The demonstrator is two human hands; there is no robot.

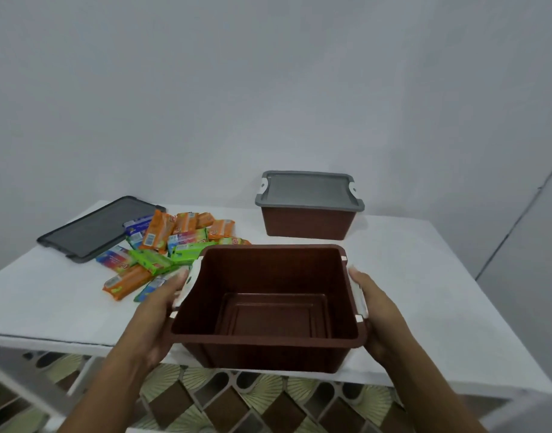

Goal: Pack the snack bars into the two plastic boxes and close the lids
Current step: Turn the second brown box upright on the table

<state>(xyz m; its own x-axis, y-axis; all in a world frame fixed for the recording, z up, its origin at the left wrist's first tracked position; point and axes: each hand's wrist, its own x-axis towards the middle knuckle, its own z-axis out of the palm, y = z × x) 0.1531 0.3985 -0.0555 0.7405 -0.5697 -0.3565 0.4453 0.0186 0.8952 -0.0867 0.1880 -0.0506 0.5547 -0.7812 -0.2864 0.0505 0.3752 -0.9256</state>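
Table [424,276]: white, and it carries everything else here.
Box [268,348]: brown and empty with no lid on. It sits at the table's near edge, its long axis running left to right between the hands.
Far box [306,225]: brown with a grey lid on top. It stands at the back right, well apart from the hands.
Lid [93,232]: dark grey, lying flat at the far left with the bars overlapping its near end.
Bars [162,245]: a jumbled heap of orange, green and blue wrappers (long axes pointing every way). They lie left of and beyond the box, reaching its far left corner.
Left hand [155,314]: clasps the box's left end, fingers on the white latch. It is just beside the nearest bars.
Right hand [377,310]: clasps the right end, fingers round the white latch. The box stands between it and the bars.
Next move: probably the left hand lets go and reaches left for bars.
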